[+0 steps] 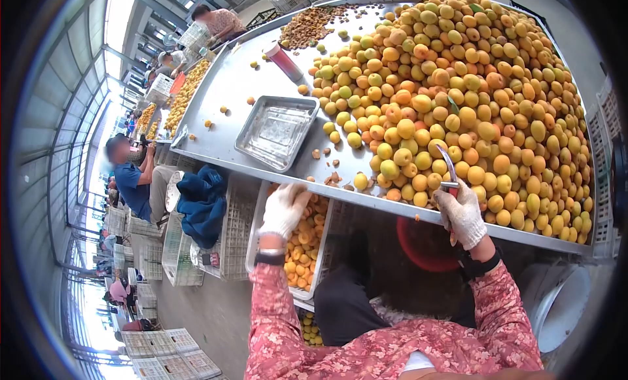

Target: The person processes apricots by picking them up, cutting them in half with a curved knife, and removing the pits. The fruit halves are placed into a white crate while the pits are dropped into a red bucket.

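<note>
Pale panelled wall (pixel 46 131), strong white light (pixel 119 12)
To my left stands this wall, and a slanting metal beam (pixel 157 10) shows farther away; the grey floor (pixel 219 328) carries light plastic crates (pixel 241 229).

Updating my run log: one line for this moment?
left hand: over crate of halved apricots | right hand: gripping curved-bladed knife | whole apricots: heaped on metal table

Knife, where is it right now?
In the head view, the knife is right of centre, gripped in the right hand at the table's near edge, its blade in front of the fruit pile.
</note>
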The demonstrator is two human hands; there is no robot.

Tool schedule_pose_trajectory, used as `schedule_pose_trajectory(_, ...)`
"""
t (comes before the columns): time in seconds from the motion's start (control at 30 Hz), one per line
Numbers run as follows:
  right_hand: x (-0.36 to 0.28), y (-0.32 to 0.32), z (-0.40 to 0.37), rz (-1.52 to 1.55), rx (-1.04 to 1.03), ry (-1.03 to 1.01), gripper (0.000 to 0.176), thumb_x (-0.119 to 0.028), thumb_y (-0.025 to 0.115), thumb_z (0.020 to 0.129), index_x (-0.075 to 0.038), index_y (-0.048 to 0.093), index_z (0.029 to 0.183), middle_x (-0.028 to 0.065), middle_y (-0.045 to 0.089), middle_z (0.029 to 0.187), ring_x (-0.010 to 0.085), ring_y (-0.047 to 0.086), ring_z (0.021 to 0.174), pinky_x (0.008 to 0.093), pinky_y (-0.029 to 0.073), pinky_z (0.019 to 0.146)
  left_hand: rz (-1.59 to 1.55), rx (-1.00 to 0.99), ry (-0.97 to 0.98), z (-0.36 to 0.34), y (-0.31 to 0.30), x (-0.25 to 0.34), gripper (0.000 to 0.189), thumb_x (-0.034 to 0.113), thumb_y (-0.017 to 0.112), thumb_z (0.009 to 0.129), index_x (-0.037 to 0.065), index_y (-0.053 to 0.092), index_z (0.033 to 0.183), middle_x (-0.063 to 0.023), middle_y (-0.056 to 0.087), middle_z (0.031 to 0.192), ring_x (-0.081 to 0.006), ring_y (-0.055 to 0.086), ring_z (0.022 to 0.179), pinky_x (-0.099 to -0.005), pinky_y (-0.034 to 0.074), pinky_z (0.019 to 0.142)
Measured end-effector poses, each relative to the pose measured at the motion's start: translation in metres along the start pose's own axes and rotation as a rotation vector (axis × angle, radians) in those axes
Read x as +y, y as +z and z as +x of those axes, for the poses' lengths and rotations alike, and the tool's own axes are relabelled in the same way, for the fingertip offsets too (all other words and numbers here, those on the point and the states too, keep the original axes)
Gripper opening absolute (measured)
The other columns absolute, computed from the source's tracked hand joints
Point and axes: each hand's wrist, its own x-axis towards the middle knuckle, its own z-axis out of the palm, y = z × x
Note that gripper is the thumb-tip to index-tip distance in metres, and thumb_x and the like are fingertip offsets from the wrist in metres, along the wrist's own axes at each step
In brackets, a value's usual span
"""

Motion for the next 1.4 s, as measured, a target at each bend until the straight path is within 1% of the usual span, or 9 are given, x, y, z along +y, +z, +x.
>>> schedule_pose_trajectory(0.1,0.001,0.002,0.006,0.047,-0.002,0.026,0.021,-0.017,0.066,0.089,0.0,0.057,0.099,-0.0005,0.054,0.06,0.0072,0.047,0.042,0.0229,0.036,0.039,0.038,0.037,0.133,0.06,0.025,0.003,0.029,0.02,0.067,0.082,0.005,0.065,0.107,-0.0175,0.066,0.1,-0.0375,0.064,0.092,-0.0405,0.051,0.082)
schedule_pose_trajectory(0.2,0.001,0.007,0.008,-0.055,0.025,0.063,0.022,-0.018,0.069,0.087,0.0,0.061,0.098,0.0008,0.058,0.066,0.0061,0.048,0.046,0.0237,0.038,0.042,0.169,-0.053,0.131,0.116,0.057,-0.001,0.042,0.022,0.07,0.079,0.007,0.062,0.117,-0.0189,0.056,0.128,-0.0379,0.059,0.11,-0.0431,0.048,0.093)
schedule_pose_trajectory(0.3,0.005,0.007,0.012,-0.197,0.017,0.057,0.021,-0.017,0.071,0.084,-0.001,0.064,0.095,0.004,0.063,0.071,0.0105,0.056,0.062,0.0277,0.047,0.058,0.33,-0.054,0.157,0.152,0.083,-0.013,0.052,0.022,0.072,0.076,0.01,0.057,0.124,-0.0204,0.049,0.137,-0.0389,0.055,0.117,-0.0434,0.045,0.1)
schedule_pose_trajectory(0.7,-0.003,0.004,0.011,-0.128,-0.021,0.104,0.022,-0.013,0.071,0.084,0.001,0.063,0.098,0.0047,0.065,0.076,0.0108,0.059,0.068,0.0268,0.05,0.065,0.178,-0.186,0.172,0.162,0.088,-0.012,0.045,0.025,0.079,0.073,0.008,0.064,0.112,-0.0181,0.063,0.101,-0.0339,0.064,0.091,-0.042,0.052,0.083)
schedule_pose_trajectory(0.8,0.006,-0.002,0.011,-0.029,0.066,0.0,0.017,-0.008,0.068,0.086,-0.001,0.061,0.1,0.001,0.062,0.077,0.0079,0.056,0.068,0.0243,0.047,0.063,-0.323,-0.314,-0.114,0.14,0.077,0.017,0.045,0.019,0.079,0.078,0.001,0.061,0.115,-0.0091,0.067,0.09,-0.0133,0.065,0.072,-0.0268,0.052,0.062)
schedule_pose_trajectory(0.93,-0.004,-0.015,0.009,0.252,0.159,-0.015,0.009,-0.007,0.063,0.09,-0.004,0.056,0.095,-0.0015,0.054,0.066,0.0049,0.047,0.046,0.02,0.036,0.041,-0.948,-0.308,-0.134,0.124,0.07,0.069,0.048,0.014,0.075,0.083,0.0,0.055,0.124,-0.0089,0.066,0.098,-0.0129,0.065,0.082,-0.0249,0.051,0.064)
schedule_pose_trajectory(1.1,-0.003,-0.032,0.019,0.348,0.276,-0.099,0.011,-0.013,0.063,0.092,-0.006,0.055,0.095,-0.0019,0.05,0.058,0.0069,0.043,0.04,0.0217,0.033,0.038,-1.262,-0.377,0.059,0.125,0.069,0.12,0.039,0.007,0.065,0.091,0.001,0.053,0.128,-0.0091,0.065,0.104,-0.0166,0.066,0.089,-0.0272,0.056,0.074)
schedule_pose_trajectory(1.23,-0.007,-0.04,0.018,0.373,0.299,-0.083,0.014,-0.015,0.065,0.092,-0.007,0.056,0.098,-0.002,0.05,0.057,0.0073,0.042,0.04,0.0222,0.033,0.038,-0.503,-0.109,-0.032,0.149,0.075,0.061,0.035,0.018,0.065,0.089,0.002,0.061,0.119,-0.0081,0.068,0.095,-0.0166,0.067,0.084,-0.0273,0.053,0.074)
schedule_pose_trajectory(1.4,-0.005,-0.035,0.017,0.292,0.254,-0.081,0.011,-0.011,0.064,0.092,-0.006,0.055,0.097,-0.0022,0.051,0.059,0.006,0.043,0.041,0.021,0.033,0.038,0.452,-0.366,-0.028,0.123,0.076,0.05,0.049,0.041,0.073,0.076,0.01,0.067,0.113,-0.0201,0.06,0.116,-0.0389,0.058,0.109,-0.0454,0.047,0.094)
